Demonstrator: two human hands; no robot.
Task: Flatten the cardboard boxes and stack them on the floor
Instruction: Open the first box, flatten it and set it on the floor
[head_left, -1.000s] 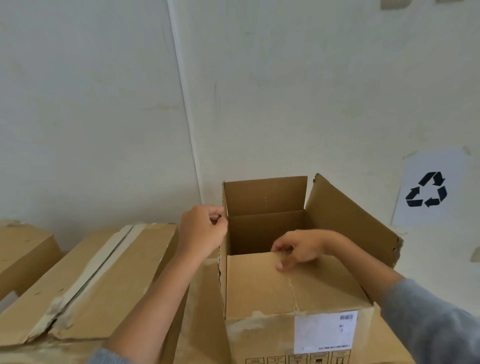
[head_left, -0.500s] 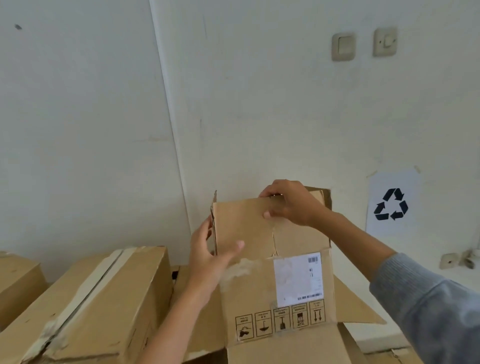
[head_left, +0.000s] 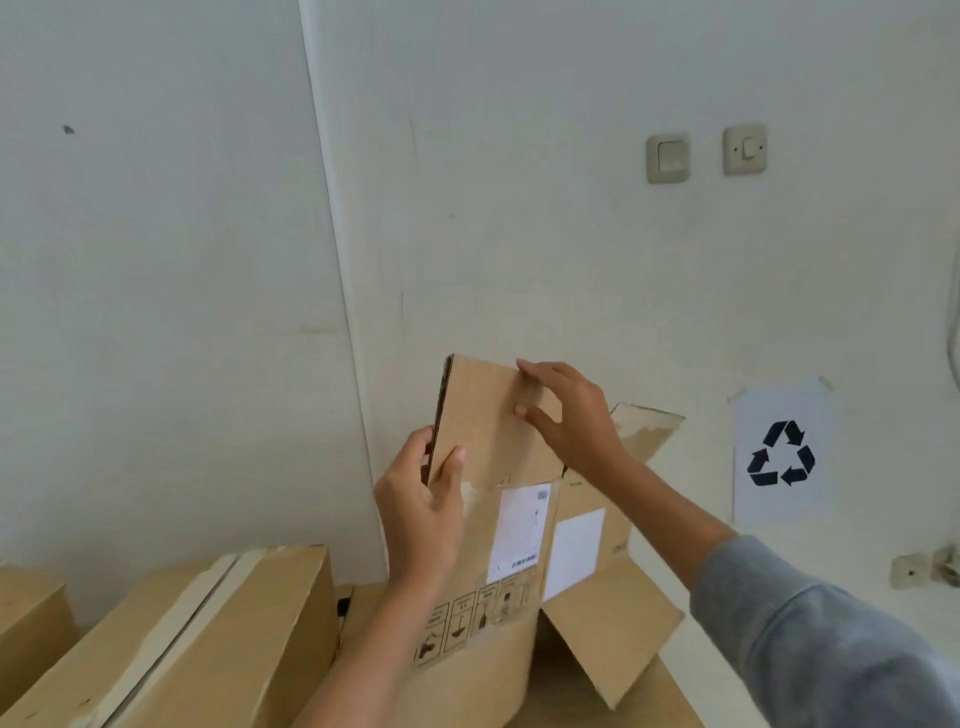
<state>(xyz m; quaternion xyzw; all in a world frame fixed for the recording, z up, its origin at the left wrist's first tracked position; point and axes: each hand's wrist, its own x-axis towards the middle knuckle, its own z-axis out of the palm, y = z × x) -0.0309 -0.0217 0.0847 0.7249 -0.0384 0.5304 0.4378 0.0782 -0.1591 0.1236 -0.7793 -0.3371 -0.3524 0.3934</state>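
Cardboard box (head_left: 498, 545), upright and partly collapsed, is gripped on its nine o'clock edge by the left hand (head_left: 423, 512); right hand (head_left: 569, 415) presses open-fingered at twelve o'clock.

The held box (head_left: 498, 519) stands right of a taped box (head_left: 208, 639); behind, 2 switches (head_left: 668, 158) hang above a recycling sign (head_left: 781, 454).

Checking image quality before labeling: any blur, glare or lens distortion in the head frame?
Head view: soft, even light, no glare; wide-angle lens bows the wall corner. Box print is too soft to read. Left hand grips the box's left edge; right hand lies flat on its flap, both fairly sharp, faint shadows only.
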